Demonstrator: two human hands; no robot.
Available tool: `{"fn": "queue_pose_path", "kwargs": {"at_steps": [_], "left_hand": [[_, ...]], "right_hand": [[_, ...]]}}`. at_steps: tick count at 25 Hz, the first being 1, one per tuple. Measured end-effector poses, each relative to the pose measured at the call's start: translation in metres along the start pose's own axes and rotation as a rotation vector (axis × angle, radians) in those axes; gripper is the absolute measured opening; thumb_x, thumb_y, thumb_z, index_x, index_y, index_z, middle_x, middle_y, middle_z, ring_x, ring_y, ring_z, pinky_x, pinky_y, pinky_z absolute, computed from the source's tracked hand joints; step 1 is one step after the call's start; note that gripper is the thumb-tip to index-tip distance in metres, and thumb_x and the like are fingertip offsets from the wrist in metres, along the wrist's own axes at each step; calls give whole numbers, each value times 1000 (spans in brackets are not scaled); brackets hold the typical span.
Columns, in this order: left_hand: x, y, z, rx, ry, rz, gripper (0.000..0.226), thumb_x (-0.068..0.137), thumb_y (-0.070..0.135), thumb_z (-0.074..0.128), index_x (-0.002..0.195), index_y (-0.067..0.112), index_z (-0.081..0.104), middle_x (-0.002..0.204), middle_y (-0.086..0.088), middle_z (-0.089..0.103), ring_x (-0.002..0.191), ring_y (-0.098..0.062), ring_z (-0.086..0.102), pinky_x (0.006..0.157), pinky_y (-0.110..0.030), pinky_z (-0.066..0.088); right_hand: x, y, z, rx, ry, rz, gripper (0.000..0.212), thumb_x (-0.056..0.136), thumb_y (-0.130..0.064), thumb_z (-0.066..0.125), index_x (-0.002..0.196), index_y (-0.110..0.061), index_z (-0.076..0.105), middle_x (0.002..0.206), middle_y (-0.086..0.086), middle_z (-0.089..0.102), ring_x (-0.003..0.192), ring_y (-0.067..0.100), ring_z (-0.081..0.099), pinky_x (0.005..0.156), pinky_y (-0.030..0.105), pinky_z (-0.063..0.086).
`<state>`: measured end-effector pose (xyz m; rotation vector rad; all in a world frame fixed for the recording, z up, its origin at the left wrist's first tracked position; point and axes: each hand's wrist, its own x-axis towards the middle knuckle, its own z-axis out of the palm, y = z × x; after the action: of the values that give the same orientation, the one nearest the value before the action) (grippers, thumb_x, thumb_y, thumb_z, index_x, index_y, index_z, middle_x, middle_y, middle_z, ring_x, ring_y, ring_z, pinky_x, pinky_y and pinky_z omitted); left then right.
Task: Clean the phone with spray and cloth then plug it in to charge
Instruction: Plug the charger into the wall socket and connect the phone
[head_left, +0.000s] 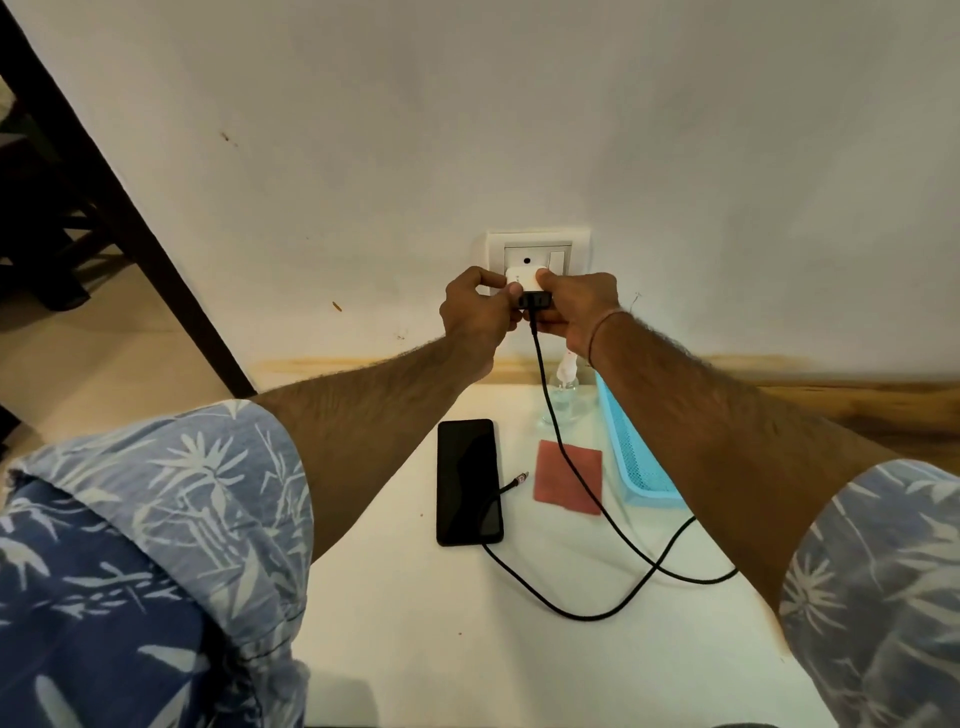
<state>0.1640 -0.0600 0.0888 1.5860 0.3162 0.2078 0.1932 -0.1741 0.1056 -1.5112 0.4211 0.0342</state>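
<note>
Both hands are raised at the white wall socket (537, 248). My left hand (475, 314) and my right hand (576, 309) together grip the white charger adapter (525, 279), which sits against the socket face. A black cable (558, 431) hangs from the adapter and loops over the white table (519, 649). Its free plug end (519, 477) lies beside the black phone (469, 482), not joined to it. The phone lies flat, screen up. A red cloth (569, 477) lies to its right. The clear spray bottle (563, 387) stands near the wall.
A light blue mesh tray (636, 462) stands at the right of the cloth, partly under my right forearm. A dark wooden frame (130, 218) leans along the left. A wooden skirting strip (831, 395) runs behind the table.
</note>
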Motion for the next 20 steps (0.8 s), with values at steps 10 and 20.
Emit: {"fn": "queue_pose_path", "kwargs": {"at_steps": [10,20], "left_hand": [[-25,-33,-41,452,-219,66,22,91,18,72,109,11,64,100,-7,72,84,-21,69,71,-30,57],[-46,-108,-97,1755,-1168,601,106,79,12,74,160,34,10,168,-7,-15,153,-38,-10,124,-55,8]], "right_hand": [[-70,12,-8,-474,256,-517,31,89,-36,63,109,-13,56,105,4,65,92,15,60,79,18,48],[-126,151,-4,-1046,-212,-107,28,93,-21,51,119,-13,51,104,14,65,89,32,66,79,44,59]]}}
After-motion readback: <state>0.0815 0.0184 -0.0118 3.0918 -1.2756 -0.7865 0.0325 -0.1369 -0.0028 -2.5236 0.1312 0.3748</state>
